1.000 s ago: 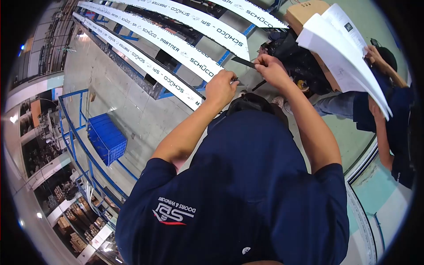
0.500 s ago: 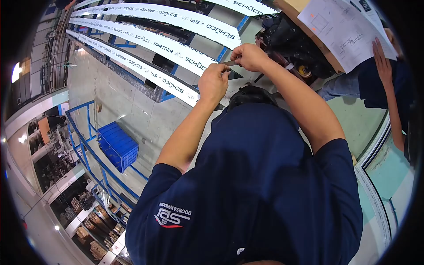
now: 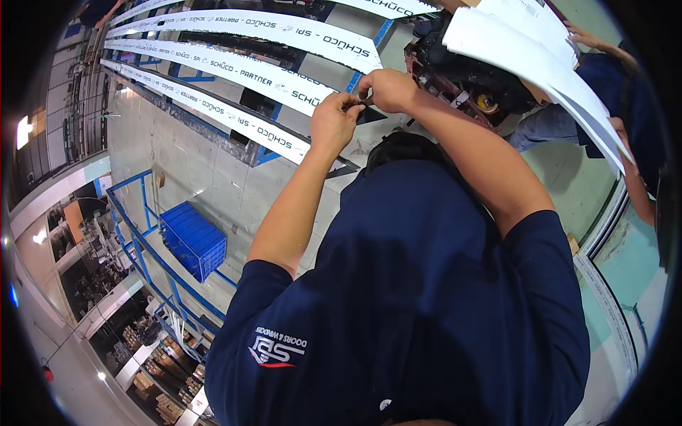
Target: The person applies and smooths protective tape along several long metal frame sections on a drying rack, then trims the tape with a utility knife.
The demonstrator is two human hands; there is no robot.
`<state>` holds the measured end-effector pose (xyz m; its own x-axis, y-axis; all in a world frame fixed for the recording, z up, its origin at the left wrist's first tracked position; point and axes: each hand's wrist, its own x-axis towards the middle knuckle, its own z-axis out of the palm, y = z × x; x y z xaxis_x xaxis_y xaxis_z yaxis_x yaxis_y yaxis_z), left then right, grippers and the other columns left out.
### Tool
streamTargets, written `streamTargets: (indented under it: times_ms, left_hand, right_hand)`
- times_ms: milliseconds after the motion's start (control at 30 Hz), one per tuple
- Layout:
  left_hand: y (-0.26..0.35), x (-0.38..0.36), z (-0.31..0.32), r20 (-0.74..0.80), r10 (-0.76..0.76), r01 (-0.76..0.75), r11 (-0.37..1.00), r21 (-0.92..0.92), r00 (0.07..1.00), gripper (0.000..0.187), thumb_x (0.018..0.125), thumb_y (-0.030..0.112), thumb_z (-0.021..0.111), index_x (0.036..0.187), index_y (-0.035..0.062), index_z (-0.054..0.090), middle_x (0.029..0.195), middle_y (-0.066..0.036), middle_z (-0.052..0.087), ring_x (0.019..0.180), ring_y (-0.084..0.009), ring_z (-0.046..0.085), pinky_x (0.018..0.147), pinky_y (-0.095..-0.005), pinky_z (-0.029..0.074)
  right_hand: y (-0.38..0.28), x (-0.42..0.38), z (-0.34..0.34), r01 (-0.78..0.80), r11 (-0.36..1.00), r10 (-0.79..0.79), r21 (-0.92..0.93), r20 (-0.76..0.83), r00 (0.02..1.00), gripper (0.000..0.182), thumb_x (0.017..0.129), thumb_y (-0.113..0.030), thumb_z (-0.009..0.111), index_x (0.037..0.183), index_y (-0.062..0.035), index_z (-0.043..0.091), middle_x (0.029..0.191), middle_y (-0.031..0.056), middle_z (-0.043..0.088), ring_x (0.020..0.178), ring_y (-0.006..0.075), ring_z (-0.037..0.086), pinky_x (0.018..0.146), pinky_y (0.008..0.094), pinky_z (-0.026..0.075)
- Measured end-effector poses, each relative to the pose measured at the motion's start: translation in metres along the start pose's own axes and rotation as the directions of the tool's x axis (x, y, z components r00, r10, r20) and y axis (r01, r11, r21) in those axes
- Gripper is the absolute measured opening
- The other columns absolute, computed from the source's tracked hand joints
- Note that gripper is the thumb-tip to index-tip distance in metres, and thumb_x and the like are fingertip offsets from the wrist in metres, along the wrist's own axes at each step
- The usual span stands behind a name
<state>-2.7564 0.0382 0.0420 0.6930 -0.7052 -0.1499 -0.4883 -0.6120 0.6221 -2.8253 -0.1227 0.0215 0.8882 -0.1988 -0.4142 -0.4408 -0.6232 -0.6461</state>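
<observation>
Both hands meet at the near ends of long profiles covered in white printed film. My left hand [image 3: 334, 122] is closed in a pinch, close to the end of one film-covered profile [image 3: 249, 77]. My right hand [image 3: 388, 90] is also closed, its fingertips almost touching those of the left. Between the fingertips shows a small dark piece [image 3: 366, 103], mostly covered by the fingers and too small to name. Another white-filmed profile [image 3: 305, 37] ends just beyond the right hand.
To the right, another person [image 3: 611, 78] holds large white paper sheets [image 3: 522, 50]. Dark bags and tools [image 3: 469, 85] lie beyond my right forearm. A blue crate [image 3: 193, 240] stands on the floor at left beside a blue metal frame [image 3: 153, 259].
Both hands have shifted slightly left and closer together, and the strip between them shows less. The other person's sheets have lifted and turned, hiding their drawings.
</observation>
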Motion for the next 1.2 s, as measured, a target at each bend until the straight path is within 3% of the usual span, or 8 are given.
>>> streamTargets:
  times_ms: [267, 433, 667, 733, 933, 1200]
  left_hand:
    - [-0.009, 0.019, -0.005, 0.135, -0.072, 0.076, 0.997, -0.026, 0.988, 0.021, 0.079, 0.017, 0.077, 0.092, 0.0017, 0.071, 0.079, -0.011, 0.07, 0.067, -0.0187, 0.065, 0.066, -0.0298, 0.051]
    - [-0.013, 0.027, -0.006, 0.228, -0.178, 0.208, 0.972, -0.113, 0.957, 0.019, 0.079, 0.016, 0.077, 0.091, 0.001, 0.071, 0.077, -0.006, 0.07, 0.066, -0.0118, 0.061, 0.063, -0.0264, 0.049]
    - [-0.018, 0.04, -0.007, 0.316, -0.206, 0.252, 0.961, -0.114, 0.926, 0.021, 0.078, 0.017, 0.077, 0.09, 0.0011, 0.071, 0.077, -0.006, 0.07, 0.065, -0.0122, 0.061, 0.063, -0.0268, 0.049]
    - [-0.014, 0.043, -0.01, 0.306, -0.088, 0.087, 0.996, 0.019, 0.948, 0.022, 0.076, 0.02, 0.077, 0.091, 0.0047, 0.073, 0.08, -0.011, 0.071, 0.069, -0.0205, 0.068, 0.067, -0.0314, 0.052]
    - [-0.005, 0.049, -0.014, 0.36, -0.02, -0.014, 0.996, 0.093, 0.933, 0.022, 0.076, 0.019, 0.079, 0.09, 0.0037, 0.072, 0.077, -0.01, 0.071, 0.071, -0.0184, 0.067, 0.069, -0.0308, 0.051]
    - [-0.003, 0.052, -0.012, 0.368, -0.057, 0.014, 0.993, 0.118, 0.928, 0.022, 0.075, 0.018, 0.079, 0.09, 0.0045, 0.072, 0.08, -0.011, 0.071, 0.072, -0.0204, 0.067, 0.07, -0.0313, 0.051]
  right_hand:
    - [-0.002, 0.0, 0.004, -0.012, 0.998, 0.01, -0.064, -0.026, 1.0, 0.029, 0.074, -0.005, 0.064, 0.098, -0.0212, 0.073, 0.096, 0.0048, 0.072, 0.092, 0.0264, 0.068, 0.073, 0.0395, 0.054]
    - [-0.002, 0.002, 0.004, -0.021, 0.998, 0.02, -0.062, -0.008, 1.0, 0.027, 0.074, -0.007, 0.064, 0.096, -0.0202, 0.073, 0.096, 0.0056, 0.072, 0.093, 0.0267, 0.068, 0.074, 0.0398, 0.054]
    - [0.0, -0.002, 0.001, -0.022, 0.999, 0.023, -0.042, 0.014, 1.0, 0.025, 0.075, -0.008, 0.063, 0.095, -0.019, 0.073, 0.096, 0.0061, 0.072, 0.092, 0.0266, 0.068, 0.076, 0.0396, 0.054]
    - [0.0, -0.003, 0.001, -0.038, 0.998, 0.039, -0.048, 0.02, 0.999, 0.023, 0.076, -0.009, 0.064, 0.095, -0.0187, 0.073, 0.096, 0.0064, 0.072, 0.092, 0.0266, 0.068, 0.077, 0.0393, 0.054]
    - [0.004, -0.001, 0.004, -0.052, 0.999, 0.052, -0.006, 0.003, 0.999, 0.021, 0.078, -0.012, 0.066, 0.096, -0.0183, 0.073, 0.095, 0.0073, 0.072, 0.092, 0.028, 0.067, 0.078, 0.0396, 0.053]
    - [0.007, 0.0, 0.008, -0.04, 0.999, 0.04, -0.015, -0.039, 0.998, 0.02, 0.078, -0.014, 0.067, 0.096, -0.0183, 0.073, 0.096, 0.0085, 0.072, 0.094, 0.0283, 0.067, 0.08, 0.0398, 0.053]
